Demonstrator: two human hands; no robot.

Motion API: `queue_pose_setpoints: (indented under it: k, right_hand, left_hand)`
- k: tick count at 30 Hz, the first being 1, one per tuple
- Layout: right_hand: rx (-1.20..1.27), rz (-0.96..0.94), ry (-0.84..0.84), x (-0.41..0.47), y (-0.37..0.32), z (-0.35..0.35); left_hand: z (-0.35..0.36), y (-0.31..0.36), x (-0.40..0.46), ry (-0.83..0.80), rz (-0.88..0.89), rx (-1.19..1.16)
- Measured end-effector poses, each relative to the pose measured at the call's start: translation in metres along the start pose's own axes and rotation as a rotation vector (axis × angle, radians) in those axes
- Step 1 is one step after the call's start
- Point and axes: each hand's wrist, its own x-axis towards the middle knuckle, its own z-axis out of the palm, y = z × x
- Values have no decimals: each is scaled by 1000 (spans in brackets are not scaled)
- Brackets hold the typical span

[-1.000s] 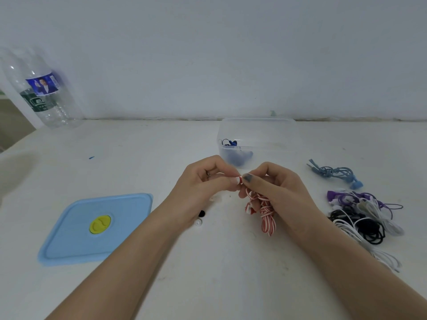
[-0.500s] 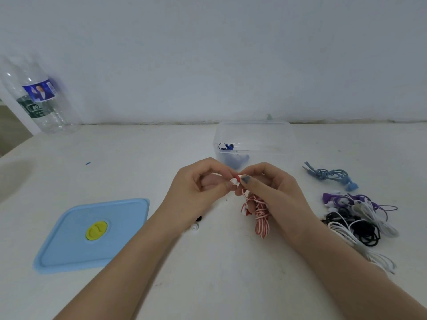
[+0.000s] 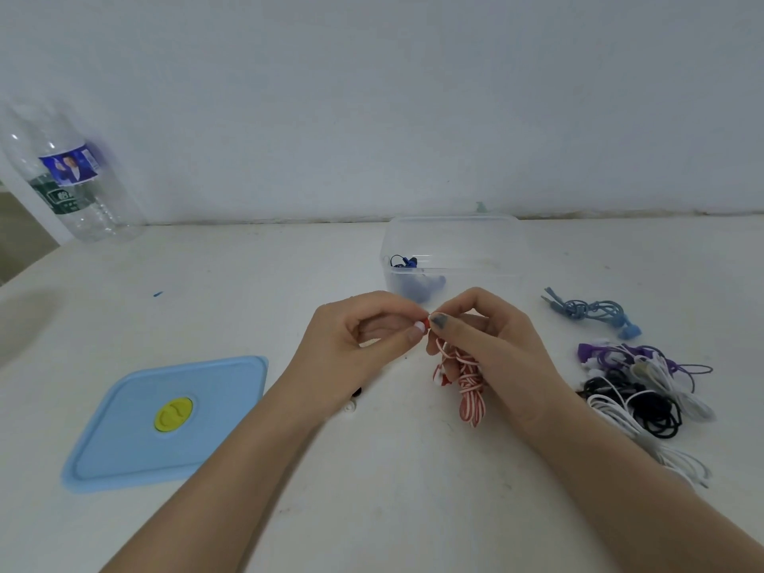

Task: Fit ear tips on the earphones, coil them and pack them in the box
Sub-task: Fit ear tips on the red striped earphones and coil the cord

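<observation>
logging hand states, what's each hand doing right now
Left hand: pinching the earbud.
Right hand: gripping the red-and-white earphones.

No legible text; only blurred print on the bottle (image 3: 70, 179) label.

White table (image 3: 372, 510): worn surface with faint scuffs and a small blue fleck (image 3: 158, 294) toward the far left.

Pale wall (image 3: 372, 97): plain, meets the table along a grubby seam; a small greenish mark (image 3: 480, 207) sits just above that seam, behind the middle of the table.

Clear plastic bottle (image 3: 70, 179): stands at the table's far left corner against the wall (it leans in the wide-angle view). It carries a blue label showing a person, with a green printed band below; the print is too small to read. Whether it holds any liquid cannot be told.
</observation>
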Motion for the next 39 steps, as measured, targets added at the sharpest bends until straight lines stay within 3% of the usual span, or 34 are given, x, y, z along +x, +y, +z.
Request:
queue_pose_setpoints:
  k: [6,18,24,30,39]
  right_hand:
    - [58,50,-56,3,1,-3]
    - [73,51,-108,3,1,-6]
    - [88,66,-100,2,0,-6]
    - [255,158,-85,-1,-6,5]
    - [479,274,-120,-4,-4,12]
  left_hand:
    - [-2,-2,-1,15,109,139]
    - [4,1,-1,-22,-3,-121]
    - [2,1,-1,-17,66,-28]
    - [5,-1,-1,48,271,306]
    - [7,-3,0,99,345,263]
